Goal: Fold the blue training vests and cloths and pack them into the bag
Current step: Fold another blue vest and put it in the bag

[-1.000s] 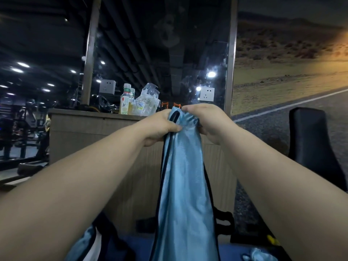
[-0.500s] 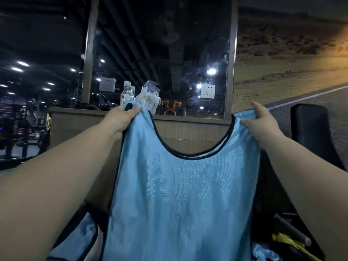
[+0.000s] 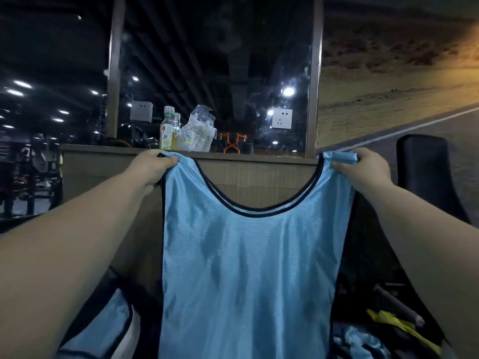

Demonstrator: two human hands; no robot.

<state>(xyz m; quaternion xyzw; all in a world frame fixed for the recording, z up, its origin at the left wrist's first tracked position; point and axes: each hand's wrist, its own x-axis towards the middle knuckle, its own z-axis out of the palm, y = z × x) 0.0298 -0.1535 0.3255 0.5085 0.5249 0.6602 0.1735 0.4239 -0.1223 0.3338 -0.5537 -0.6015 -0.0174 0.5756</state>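
Observation:
A light blue training vest (image 3: pixel 246 275) with black trim hangs spread out flat in front of me, neckline facing me. My left hand (image 3: pixel 151 167) grips its left shoulder strap and my right hand (image 3: pixel 363 169) grips its right shoulder strap, both held up at ledge height. Another blue vest (image 3: pixel 103 330) lies bunched at the lower left, partly behind my left arm. A crumpled blue cloth (image 3: pixel 357 343) lies at the lower right. The bag is not clearly visible.
A wooden ledge (image 3: pixel 108 151) runs behind the vest, with drink bottles (image 3: pixel 167 133) and a clear plastic bag (image 3: pixel 198 133) on it before a mirror. A black padded seat (image 3: pixel 425 177) stands at right. A yellow item (image 3: pixel 399 327) and a dark bar (image 3: pixel 399 304) lie lower right.
My hands, together on the bunched vest one second ago, have pulled apart, spreading it wide. Since half a second ago they have lowered slightly and the vest hangs flatter.

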